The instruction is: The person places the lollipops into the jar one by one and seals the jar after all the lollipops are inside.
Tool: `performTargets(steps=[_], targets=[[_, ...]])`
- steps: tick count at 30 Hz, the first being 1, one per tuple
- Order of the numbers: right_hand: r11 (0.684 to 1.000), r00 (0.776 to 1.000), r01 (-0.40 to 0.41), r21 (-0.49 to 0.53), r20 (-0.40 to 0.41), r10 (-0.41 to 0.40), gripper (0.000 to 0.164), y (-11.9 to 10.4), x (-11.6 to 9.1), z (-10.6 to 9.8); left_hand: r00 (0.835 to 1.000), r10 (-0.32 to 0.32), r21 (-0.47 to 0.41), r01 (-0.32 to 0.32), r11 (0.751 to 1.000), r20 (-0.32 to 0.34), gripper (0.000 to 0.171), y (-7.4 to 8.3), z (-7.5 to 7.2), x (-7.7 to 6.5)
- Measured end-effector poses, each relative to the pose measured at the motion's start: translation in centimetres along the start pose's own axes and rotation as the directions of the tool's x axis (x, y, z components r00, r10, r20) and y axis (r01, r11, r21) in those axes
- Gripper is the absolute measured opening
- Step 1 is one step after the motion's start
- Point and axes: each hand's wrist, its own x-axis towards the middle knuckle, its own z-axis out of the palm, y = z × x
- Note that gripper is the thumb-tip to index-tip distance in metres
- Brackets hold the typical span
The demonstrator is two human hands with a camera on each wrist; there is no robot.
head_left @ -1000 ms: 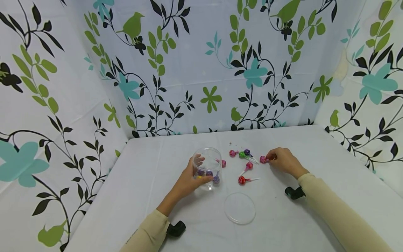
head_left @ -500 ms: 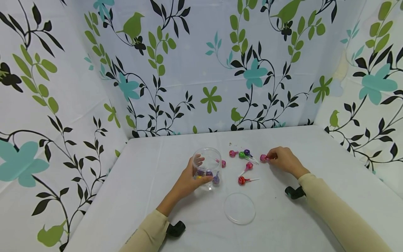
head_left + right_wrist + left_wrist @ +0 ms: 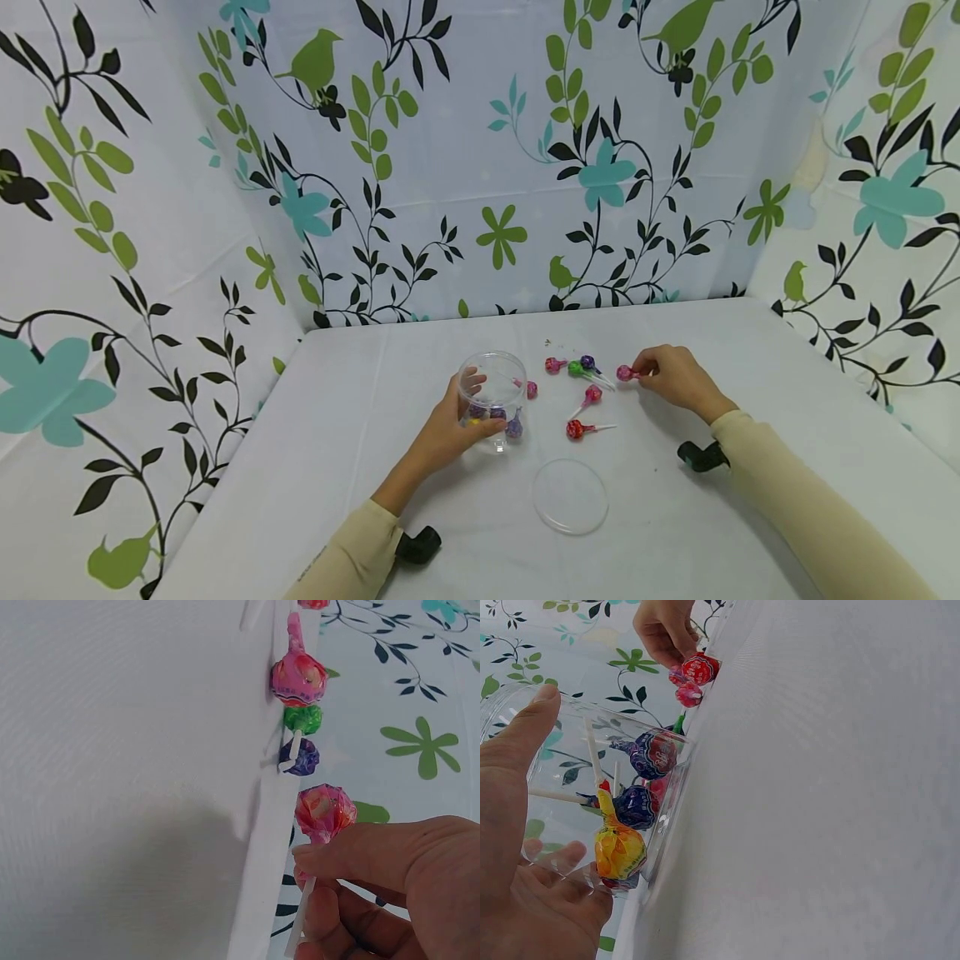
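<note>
My left hand (image 3: 453, 425) grips a clear plastic jar (image 3: 495, 379) round its side, thumb in front and fingers behind. Inside the jar lie several wrapped lollipops, among them a yellow lollipop (image 3: 620, 851) and a purple one (image 3: 654, 755). To the right, my right hand (image 3: 678, 379) pinches a pink lollipop (image 3: 325, 810) between thumb and fingers, just below its wrapped head; its white stick (image 3: 301, 915) runs down past the fingers. Between the hands, loose lollipops lie on the table: a red one (image 3: 575, 429), a green one (image 3: 576, 368), a purple one (image 3: 587, 362) and several pink ones.
A clear round lid (image 3: 572, 497) lies flat on the white table (image 3: 675, 533), in front of the jar. Dark devices (image 3: 418, 546) are strapped at both wrists. Patterned cloth (image 3: 420, 167) with leaves and birds hangs behind and at both sides.
My right hand, pinching the pink lollipop, has risen very slightly and shifted a touch left. The left hand and jar stay in place.
</note>
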Motion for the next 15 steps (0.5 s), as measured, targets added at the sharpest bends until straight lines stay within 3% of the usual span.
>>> performTargets(steps=[15], targets=[[0.999, 0.998, 0.049, 0.011, -0.032, -0.048, 0.011, -1.5, -0.2, -0.4, 1.0, 0.005, -0.011, -0.005, 1.0, 0.006, 0.099, 0.0, 0.0, 0.0]])
